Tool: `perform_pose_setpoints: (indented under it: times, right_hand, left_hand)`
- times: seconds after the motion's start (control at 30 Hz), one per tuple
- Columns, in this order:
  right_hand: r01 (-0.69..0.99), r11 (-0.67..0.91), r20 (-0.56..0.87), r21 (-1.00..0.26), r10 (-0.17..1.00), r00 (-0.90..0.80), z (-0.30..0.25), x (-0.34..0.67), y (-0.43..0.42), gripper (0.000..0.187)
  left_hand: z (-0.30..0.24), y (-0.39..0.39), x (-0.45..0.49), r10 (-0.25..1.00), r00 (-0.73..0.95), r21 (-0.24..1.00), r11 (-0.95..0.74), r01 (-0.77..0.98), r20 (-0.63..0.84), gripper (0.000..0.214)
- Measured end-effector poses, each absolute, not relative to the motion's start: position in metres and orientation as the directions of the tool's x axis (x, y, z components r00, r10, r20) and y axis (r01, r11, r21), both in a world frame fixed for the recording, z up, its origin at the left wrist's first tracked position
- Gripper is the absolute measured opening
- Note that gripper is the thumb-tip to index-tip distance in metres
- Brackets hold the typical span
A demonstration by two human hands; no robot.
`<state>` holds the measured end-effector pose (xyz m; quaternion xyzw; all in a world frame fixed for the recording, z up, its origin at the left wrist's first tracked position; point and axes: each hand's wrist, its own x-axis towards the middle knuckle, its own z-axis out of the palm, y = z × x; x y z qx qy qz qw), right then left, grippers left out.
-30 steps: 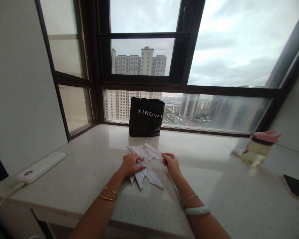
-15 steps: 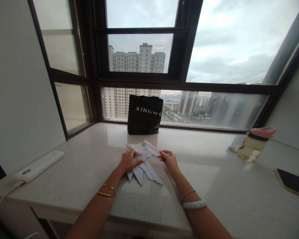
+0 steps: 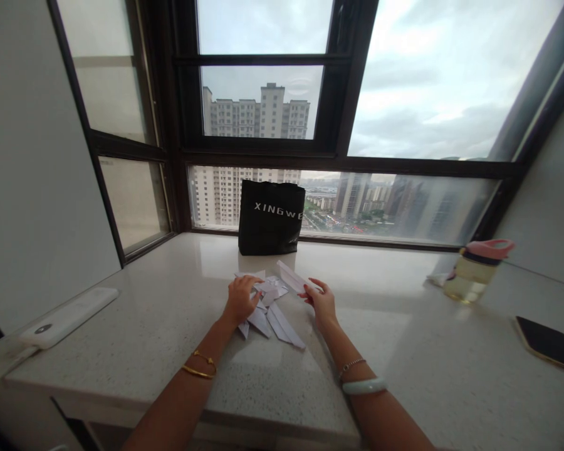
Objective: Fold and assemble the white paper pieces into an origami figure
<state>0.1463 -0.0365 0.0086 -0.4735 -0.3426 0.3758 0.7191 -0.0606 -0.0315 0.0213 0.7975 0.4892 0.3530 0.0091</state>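
A heap of several folded white paper pieces (image 3: 275, 316) lies on the pale speckled stone counter (image 3: 145, 326). My left hand (image 3: 240, 299) rests on the left part of the heap with its fingers curled over the paper. My right hand (image 3: 320, 302) pinches one folded white paper piece (image 3: 291, 277) by its near end and holds it a little above the heap, pointing toward the window.
A black bag with white lettering (image 3: 269, 218) stands against the window behind the papers. A white power bank (image 3: 68, 316) with a cable lies at the left. At the right stand a pink-lidded bottle (image 3: 474, 270) and a dark phone (image 3: 548, 343).
My right hand has lifted its paper piece slightly off the heap. My left hand has shifted a little further onto the papers and curled more.
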Motion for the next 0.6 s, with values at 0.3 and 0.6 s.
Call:
perform_pose_setpoints:
  times: [0.3, 0.6]
  right_hand:
    - [-0.109, 0.276, 0.194, -0.955, 0.86, 0.471, 0.009, 0.143, -0.037, 0.044]
    - [-0.113, 0.301, 0.234, -0.947, 0.887, 0.397, 0.014, 0.143, -0.038, 0.04]
  left_hand:
    - [0.014, -0.052, -0.03, 0.642, 0.709, 0.226, -0.767, 0.601, 0.292, 0.037]
    - [0.013, -0.049, -0.035, 0.663, 0.705, 0.313, -0.745, 0.588, 0.252, 0.038]
